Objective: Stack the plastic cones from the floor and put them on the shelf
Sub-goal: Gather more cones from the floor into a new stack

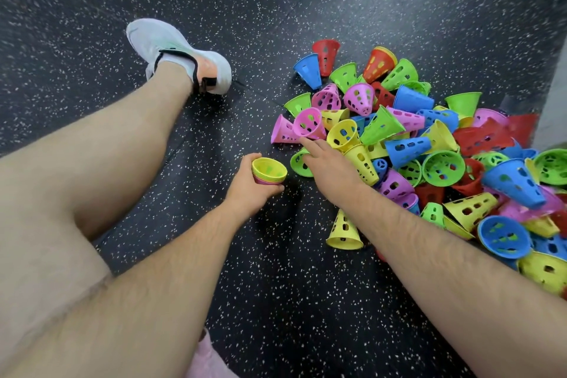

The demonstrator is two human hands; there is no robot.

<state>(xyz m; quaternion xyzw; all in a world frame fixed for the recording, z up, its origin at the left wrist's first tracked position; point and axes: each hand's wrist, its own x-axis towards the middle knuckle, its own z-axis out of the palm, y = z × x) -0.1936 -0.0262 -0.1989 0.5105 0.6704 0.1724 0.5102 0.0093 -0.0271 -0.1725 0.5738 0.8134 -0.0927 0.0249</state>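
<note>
Left hand [245, 193] is gripping the short stack [269, 170], mouth up, just left of the pile [429, 147] | right hand [326, 166], fingers loosely extended and holding nothing, is reaching the pink cone [307, 124] at the pile's left edge | likely best: pinching its rim, turning it narrow-end down, nesting squarely.

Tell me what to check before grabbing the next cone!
1. Left hand grips the stack: ok.
2. The stack's open mouth faces up, ready for another cone: ok.
3. Right hand holds nothing, so it is free to grab: ok.
4. The pink cone it reaches for lies at the edge of the pile, with nothing on top of it: ok.
5. The cones in the stack sit snugly together: cannot tell, the hand hides most of them.
6. The way to the shelf is clear: cannot tell, the shelf is not in view.
</note>
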